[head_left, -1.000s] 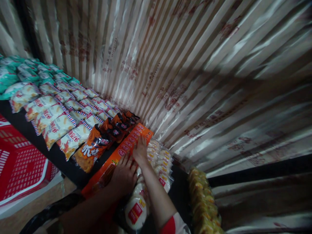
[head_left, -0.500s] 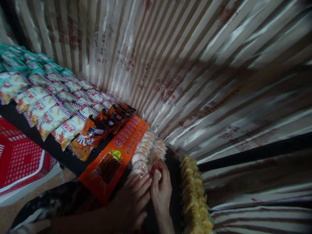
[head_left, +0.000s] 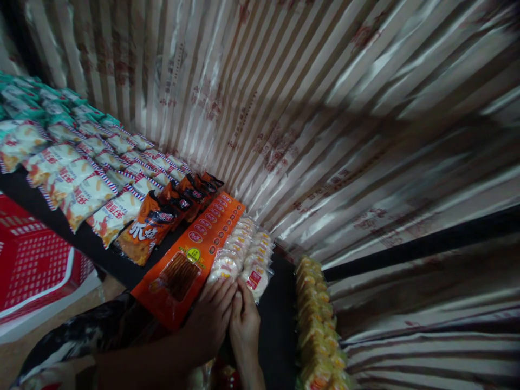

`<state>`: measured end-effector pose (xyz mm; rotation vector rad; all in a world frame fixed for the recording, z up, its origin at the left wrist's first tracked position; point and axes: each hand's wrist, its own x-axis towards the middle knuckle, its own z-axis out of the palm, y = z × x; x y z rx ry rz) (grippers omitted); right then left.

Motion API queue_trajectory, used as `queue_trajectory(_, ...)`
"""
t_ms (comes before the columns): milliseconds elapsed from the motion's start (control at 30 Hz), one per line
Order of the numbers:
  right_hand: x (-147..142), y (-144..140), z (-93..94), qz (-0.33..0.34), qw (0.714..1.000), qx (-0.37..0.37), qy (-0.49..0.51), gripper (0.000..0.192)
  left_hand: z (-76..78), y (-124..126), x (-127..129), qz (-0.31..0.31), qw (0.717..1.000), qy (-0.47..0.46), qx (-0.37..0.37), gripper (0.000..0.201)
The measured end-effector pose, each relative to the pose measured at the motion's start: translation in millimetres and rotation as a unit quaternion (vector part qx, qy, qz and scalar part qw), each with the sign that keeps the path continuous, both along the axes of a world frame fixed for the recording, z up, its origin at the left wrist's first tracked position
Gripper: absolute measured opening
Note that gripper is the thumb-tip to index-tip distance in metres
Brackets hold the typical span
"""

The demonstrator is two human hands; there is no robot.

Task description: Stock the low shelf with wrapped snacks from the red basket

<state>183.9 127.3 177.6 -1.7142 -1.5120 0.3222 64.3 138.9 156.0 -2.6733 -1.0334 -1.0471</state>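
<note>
Head view, looking down on a dark shelf (head_left: 276,325) w/ rows of snack packs, striped shiny sheet (head_left: 325,108) behind as backdrop.

Both hands sit side by side at the near end of the double row of round white rice-cracker packs (head_left: 239,254). Left hand (head_left: 211,319): fingers stretched fwd and slightly spread, tips touching the nearest white pack and the edge of the orange pack; not gripping anything. Right hand (head_left: 244,319): fingers together, pointing fwd, tips against the nearest cracker pack w/ the small red label (head_left: 254,279); flat, not closed on it. The two hands touch each other along the sides.

Cracker row runs from the hands back toward the sheet, just right of a long flat orange pack (head_left: 190,260). That pack has a line of red oval logos along its length, a yellow-green round sticker and a window showing brownish strips; print too small to read.

Left of it: overlapping orange-black bags (head_left: 152,230) w/ big white Chinese characters, not legible here. Further left, white bags w/ red-blue striped edges (head_left: 87,197), red characters, blurred. Far left, teal packs (head_left: 24,103).

Right of the hands, apart across bare shelf: a row of yellow packs (head_left: 319,319). Red basket (head_left: 36,265) below the shelf at left. Faded red print on the sheet, unreadable.
</note>
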Motion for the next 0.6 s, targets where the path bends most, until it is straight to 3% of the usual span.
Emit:
queue_trajectory(167, 11, 13, 21.4, -0.025, 0.992, 0.045, -0.114, 0.044, 4.0, 5, 4, 0.01, 1.0, 0.0, -0.018, 0.043)
queue_trajectory(333, 20, 73, 47.5, -0.019, 0.981, 0.029, -0.191, 0.056, 0.4, 9, 10, 0.024, 0.999, 0.031, -0.013, 0.035)
queue_trajectory(467, 16, 120, 43.8, 0.041, 0.964, -0.065, -0.256, 0.054, -6.4, 12, 15, 0.029, 0.997, 0.076, 0.003, 0.034)
queue_trajectory(600, 2, 137, 30.3, 0.044, 0.946, -0.128, -0.294, 0.055, -5.7, 12, 16, 0.018, 0.993, 0.111, -0.025, 0.036)
